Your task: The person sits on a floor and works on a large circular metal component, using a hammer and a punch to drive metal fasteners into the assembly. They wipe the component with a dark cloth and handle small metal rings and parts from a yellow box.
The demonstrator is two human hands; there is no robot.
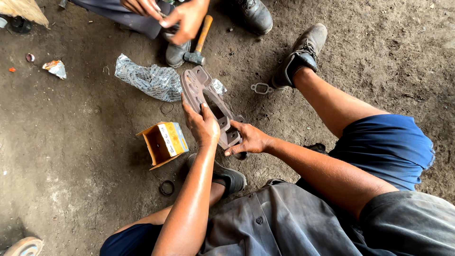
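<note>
I sit on a dirt floor with a brown, rusty metal bracket plate (204, 91) held up in front of me. My left hand (201, 124) grips its near left edge, fingers wrapped over the metal. My right hand (249, 139) holds the lower end from the right, thumb on top. The plate has a curved top and a slot through its middle.
An open orange cardboard box (164, 142) lies left of my hands. A crumpled printed plastic bag (150, 78), a hammer (198, 45), a flat gasket (261, 88) and a rubber ring (167, 187) lie on the ground. Another person's hands (176, 14) work at the top.
</note>
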